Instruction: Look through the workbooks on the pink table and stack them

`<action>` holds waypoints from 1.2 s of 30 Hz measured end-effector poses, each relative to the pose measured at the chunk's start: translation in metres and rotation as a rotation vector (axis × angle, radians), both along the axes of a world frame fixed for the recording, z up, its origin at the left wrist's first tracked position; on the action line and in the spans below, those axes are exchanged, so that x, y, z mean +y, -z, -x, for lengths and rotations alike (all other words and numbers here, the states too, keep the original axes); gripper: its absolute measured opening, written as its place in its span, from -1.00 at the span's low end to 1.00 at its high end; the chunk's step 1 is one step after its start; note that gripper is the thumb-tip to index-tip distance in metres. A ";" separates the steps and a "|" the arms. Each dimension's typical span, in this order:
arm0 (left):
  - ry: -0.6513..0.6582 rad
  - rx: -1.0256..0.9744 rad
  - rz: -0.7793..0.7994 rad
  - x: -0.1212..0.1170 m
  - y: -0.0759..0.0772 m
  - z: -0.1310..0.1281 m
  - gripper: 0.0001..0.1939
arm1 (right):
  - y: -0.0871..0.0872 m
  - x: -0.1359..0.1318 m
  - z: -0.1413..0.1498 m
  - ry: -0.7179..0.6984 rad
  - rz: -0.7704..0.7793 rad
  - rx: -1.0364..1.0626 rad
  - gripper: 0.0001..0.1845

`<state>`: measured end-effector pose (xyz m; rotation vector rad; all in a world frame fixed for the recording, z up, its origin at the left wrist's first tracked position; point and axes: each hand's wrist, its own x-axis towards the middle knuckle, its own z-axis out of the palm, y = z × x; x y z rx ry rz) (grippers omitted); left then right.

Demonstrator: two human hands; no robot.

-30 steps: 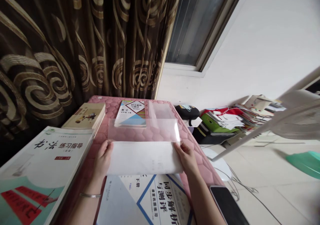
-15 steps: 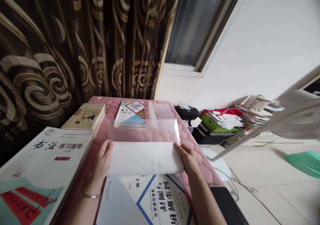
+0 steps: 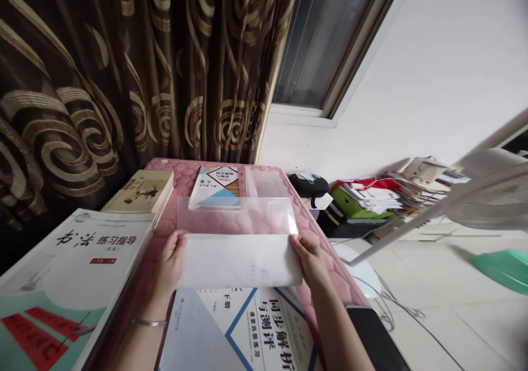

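A clear plastic book cover [image 3: 235, 217] is stretched between my hands, its see-through part reaching away from me over the pink surface. A white sheet-like panel [image 3: 239, 261] lies at its near part; whether it is paper or a frosted flap I cannot tell. My left hand [image 3: 173, 255] pinches the left edge, thumb on top, and a metal bangle [image 3: 149, 322] circles that wrist. At the right edge, my right hand [image 3: 307, 255] is closed in the same pinch. Beneath the panel, a blue-and-white workbook [image 3: 235, 332] lies partly hidden.
Books are stacked at left: a calligraphy workbook [image 3: 78, 272] and a tan book [image 3: 138, 189]. Further back lie a smaller workbook [image 3: 216, 186] and another clear cover [image 3: 266, 183]. A phone [image 3: 375, 338] sits by the right edge. Beyond stands a white fan [image 3: 396, 244].
My right hand has shifted very slightly outward along the edge, and the glare on the plastic has shrunk. My left hand and the books stay in place.
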<state>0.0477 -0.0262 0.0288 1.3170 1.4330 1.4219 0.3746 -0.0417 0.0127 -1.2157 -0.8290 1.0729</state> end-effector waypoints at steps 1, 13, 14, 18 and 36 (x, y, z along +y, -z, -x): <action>-0.003 -0.002 0.005 0.000 0.000 0.000 -0.57 | -0.001 0.000 0.000 0.003 0.002 0.002 -0.59; 0.007 -0.034 0.055 -0.002 0.000 0.000 -0.55 | -0.006 0.000 -0.001 0.074 -0.022 -0.007 -0.62; 0.005 -0.038 0.054 -0.002 0.000 0.000 -0.55 | -0.005 0.000 -0.001 0.079 -0.031 0.000 -0.61; -0.004 -0.045 0.043 -0.002 0.000 0.001 -0.56 | -0.005 0.000 0.000 0.086 -0.044 0.014 -0.62; -0.062 0.030 0.079 -0.003 -0.003 0.002 -0.53 | -0.006 -0.003 0.002 0.106 -0.045 -0.047 -0.56</action>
